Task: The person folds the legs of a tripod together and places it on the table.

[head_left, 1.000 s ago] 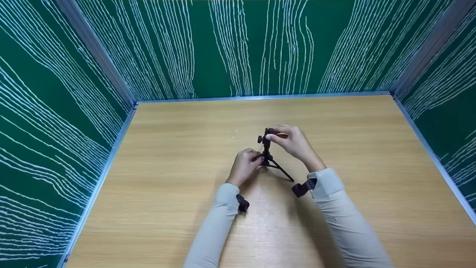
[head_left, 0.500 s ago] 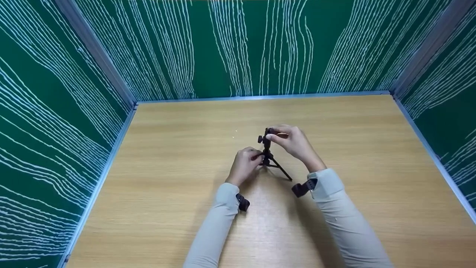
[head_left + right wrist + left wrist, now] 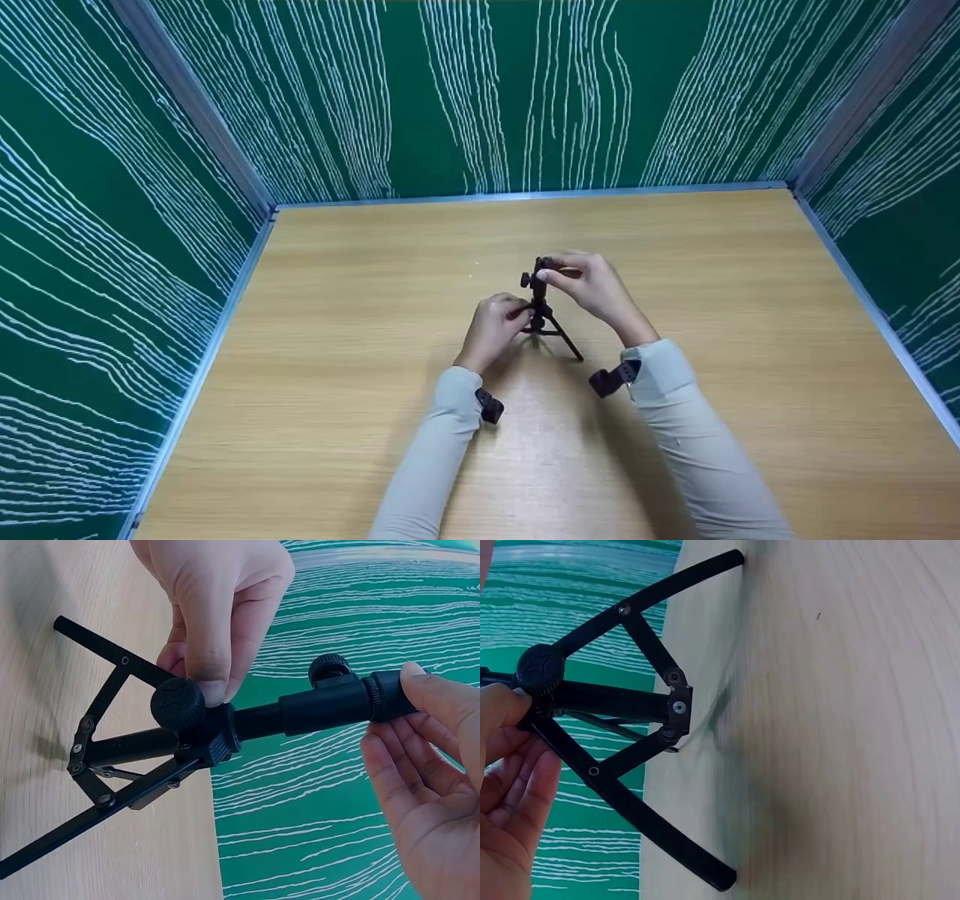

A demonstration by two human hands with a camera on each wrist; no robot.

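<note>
A small black mini tripod (image 3: 538,319) stands upright between the two hands, its legs spread. My left hand (image 3: 493,330) pinches the hub where the legs join, with the thumb beside the round lower knob (image 3: 178,705). Higher up, my right hand (image 3: 592,289) holds the top end of the tripod's column between thumb and fingers. A second knob (image 3: 330,669) sticks out of the column's upper sleeve, below the right fingers. In the left wrist view, two curved legs (image 3: 667,836) and their hinged braces show around the centre tube.
The light wooden tabletop (image 3: 337,412) extends around the tripod. Tiny pale specks lie on it left of the upper column. Green panels with wavy white lines (image 3: 420,97) rise along the back and both sides. Each wrist wears a black camera (image 3: 491,407).
The foot of the tripod's right front leg has shifted slightly left and back toward the column. Both hands keep their grip and have hardly moved.
</note>
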